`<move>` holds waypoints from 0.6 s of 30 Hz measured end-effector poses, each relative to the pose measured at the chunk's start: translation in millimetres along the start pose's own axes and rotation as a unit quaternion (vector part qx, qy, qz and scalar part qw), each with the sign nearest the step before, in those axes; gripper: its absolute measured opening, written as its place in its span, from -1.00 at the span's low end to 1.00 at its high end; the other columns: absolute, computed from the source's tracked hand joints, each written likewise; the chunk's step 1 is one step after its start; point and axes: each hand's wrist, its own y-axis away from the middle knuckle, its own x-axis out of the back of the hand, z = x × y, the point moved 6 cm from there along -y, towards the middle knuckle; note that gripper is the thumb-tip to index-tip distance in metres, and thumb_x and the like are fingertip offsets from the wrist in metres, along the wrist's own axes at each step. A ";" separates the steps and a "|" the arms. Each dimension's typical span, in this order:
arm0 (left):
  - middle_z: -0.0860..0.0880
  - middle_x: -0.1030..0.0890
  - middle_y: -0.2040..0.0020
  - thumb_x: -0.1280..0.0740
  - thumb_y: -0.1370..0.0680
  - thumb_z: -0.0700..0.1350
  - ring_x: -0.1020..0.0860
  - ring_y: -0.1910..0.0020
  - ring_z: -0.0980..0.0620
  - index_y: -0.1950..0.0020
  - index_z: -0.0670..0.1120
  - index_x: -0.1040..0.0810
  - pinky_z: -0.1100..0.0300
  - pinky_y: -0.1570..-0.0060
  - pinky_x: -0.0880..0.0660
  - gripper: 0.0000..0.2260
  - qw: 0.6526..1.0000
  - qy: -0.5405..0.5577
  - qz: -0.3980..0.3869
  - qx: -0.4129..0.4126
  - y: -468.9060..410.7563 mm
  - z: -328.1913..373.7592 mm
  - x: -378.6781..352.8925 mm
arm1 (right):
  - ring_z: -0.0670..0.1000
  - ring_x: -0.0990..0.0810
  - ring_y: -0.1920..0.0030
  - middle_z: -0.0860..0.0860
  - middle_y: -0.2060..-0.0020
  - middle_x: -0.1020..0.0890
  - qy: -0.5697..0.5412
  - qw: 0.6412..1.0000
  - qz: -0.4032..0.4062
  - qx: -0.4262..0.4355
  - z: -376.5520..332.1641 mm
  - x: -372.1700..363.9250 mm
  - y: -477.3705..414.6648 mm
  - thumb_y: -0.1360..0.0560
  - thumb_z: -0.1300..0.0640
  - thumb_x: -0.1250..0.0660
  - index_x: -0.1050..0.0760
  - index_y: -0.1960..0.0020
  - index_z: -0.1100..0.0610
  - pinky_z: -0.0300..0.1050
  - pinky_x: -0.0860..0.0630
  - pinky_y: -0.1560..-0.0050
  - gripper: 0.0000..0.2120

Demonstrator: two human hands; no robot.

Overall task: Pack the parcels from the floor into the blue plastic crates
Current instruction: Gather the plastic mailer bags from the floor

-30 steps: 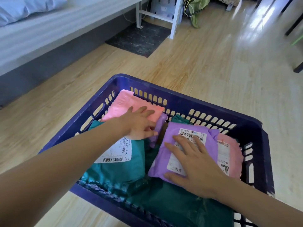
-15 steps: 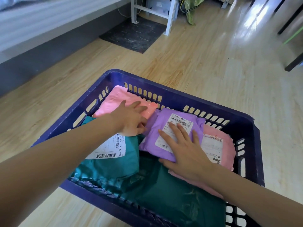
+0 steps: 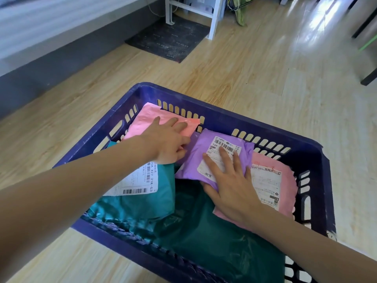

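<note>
A blue plastic crate stands on the wooden floor and holds several soft parcels. My left hand lies with straight fingers on a pink parcel in the far left corner. My right hand presses flat on a purple parcel with a white label, its thumb along the parcel's near edge. Under the purple one, on the right, lies a second pink parcel. A teal parcel with a barcode label sits at the near left, and a dark green one fills the near side.
A bed with a grey base runs along the left. A dark mat and white furniture legs lie beyond the crate. Black furniture legs stand at the far right. Bare wooden floor surrounds the crate.
The purple parcel has slid from the crate's middle towards the far wall under my right hand. My left hand has moved further onto the pink parcel.
</note>
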 end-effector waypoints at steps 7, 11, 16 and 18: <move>-0.09 -0.11 -0.51 -0.14 -0.55 0.06 -0.07 -0.49 -0.16 -0.16 0.05 -0.45 -0.26 -0.36 -0.12 -0.76 1.000 0.013 0.024 0.015 1.5 -1.9 6.0 | 0.18 0.24 -0.53 -0.07 -0.53 0.27 -0.004 0.998 0.010 0.056 -10.9 -5.1 -2.3 -0.44 -0.34 0.29 0.35 -0.44 -0.36 0.33 0.09 -0.46 -0.41; -0.11 -0.17 -0.48 -0.14 -0.54 0.05 -0.11 -0.46 -0.15 -0.10 0.02 -0.45 -0.22 -0.35 -0.17 -0.78 0.999 0.020 0.027 0.018 0.8 0.7 4.6 | 0.21 0.28 -0.52 -0.03 -0.52 0.31 -0.005 1.000 -0.003 0.031 -17.6 -11.3 -12.8 -0.52 -0.35 0.11 0.32 -0.47 -0.31 0.33 0.15 -0.45 -0.39; -0.11 -0.09 -0.52 -0.14 -0.56 0.10 -0.09 -0.48 -0.11 -0.02 0.03 -0.39 -0.16 -0.34 -0.20 -0.82 0.999 0.029 0.035 0.002 1.1 2.4 -0.7 | 0.16 0.33 -0.51 -0.03 -0.52 0.32 -0.022 0.997 -0.060 0.046 -18.5 -8.4 -22.8 -0.34 -0.56 0.13 0.33 -0.48 -0.28 0.23 0.28 -0.45 -0.17; -0.09 0.04 -0.56 -0.12 -0.56 0.20 -0.02 -0.51 -0.08 -0.13 0.03 -0.38 -0.17 -0.37 -0.17 -0.71 0.999 0.048 0.024 -0.004 1.0 1.3 -6.1 | 0.11 0.32 -0.52 -0.05 -0.53 0.29 -0.043 0.998 -0.029 0.029 -9.3 0.6 -21.5 -0.38 -0.50 0.23 0.26 -0.50 -0.26 0.20 0.32 -0.44 -0.24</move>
